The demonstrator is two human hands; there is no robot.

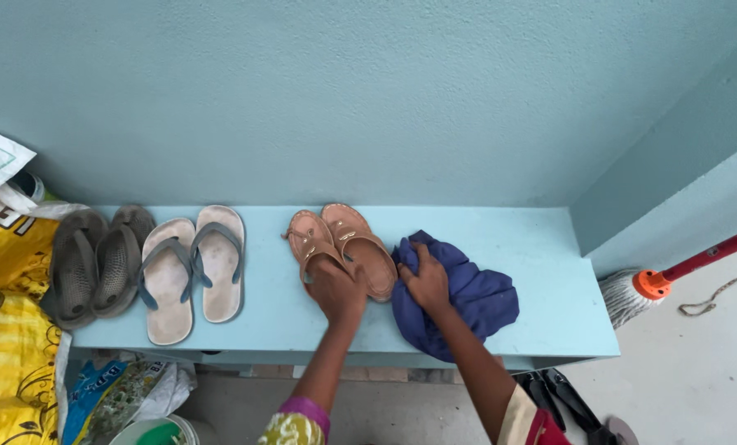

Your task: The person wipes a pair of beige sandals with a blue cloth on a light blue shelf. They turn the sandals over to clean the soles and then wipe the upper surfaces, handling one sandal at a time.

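A pair of brown sandals lies on a light blue shelf against the wall. My left hand rests on the near end of the left brown sandal, fingers closed over its heel. Just to the right, my right hand presses down on a crumpled dark blue cloth, fingers gripping its folds. The cloth touches the right sandal's edge.
White flip-flops with grey straps and grey clogs sit further left on the shelf. Yellow sacks stand at left. A mop with orange collar leans at right. Dark footwear lies on the floor below.
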